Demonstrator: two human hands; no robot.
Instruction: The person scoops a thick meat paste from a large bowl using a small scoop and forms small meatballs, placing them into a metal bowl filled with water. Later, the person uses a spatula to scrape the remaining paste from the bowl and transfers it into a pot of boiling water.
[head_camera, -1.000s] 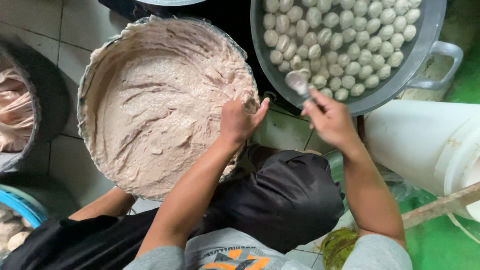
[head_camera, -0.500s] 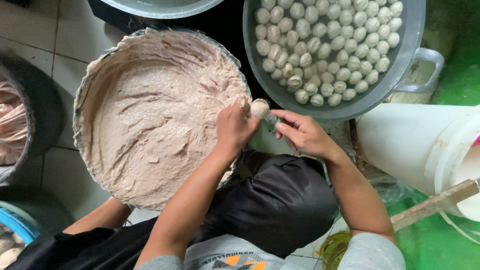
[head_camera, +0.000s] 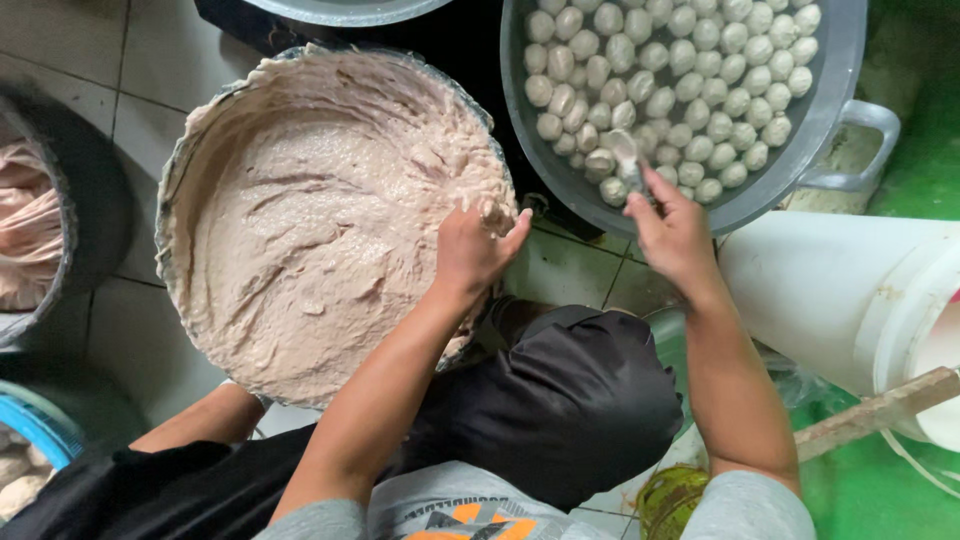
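At the far left sat a dark bowl (head_camera: 95, 200) with pale pink stuff in it, and below it a bit of a blue tub (head_camera: 35, 430). You did not touch either one.

Next came the big bowl of paste (head_camera: 320, 210). It was very full — thick pinkish paste smeared right up its sides. So I judge you had a lot of paste left to shape.

Your left hand (head_camera: 472, 248) rested at the right rim of that bowl, fingers curled into the paste and squeezing a lump of it. I could not see a finished ball in it.

Your right hand (head_camera: 672, 235) reached over to the gray pot (head_camera: 850, 60) and gripped a spoon (head_camera: 628, 158) between finger and thumb. The spoon tip sat at the near edge of the balls (head_camera: 670, 80), and it looked like it was dropping one in, though I cannot tell if a ball was on it.

The pot held many round pale balls, packed close — a good pile made, with a little room along the edge.

At the far right stood a white bucket (head_camera: 840, 290) with a wooden stick (head_camera: 880, 410) in front of it.
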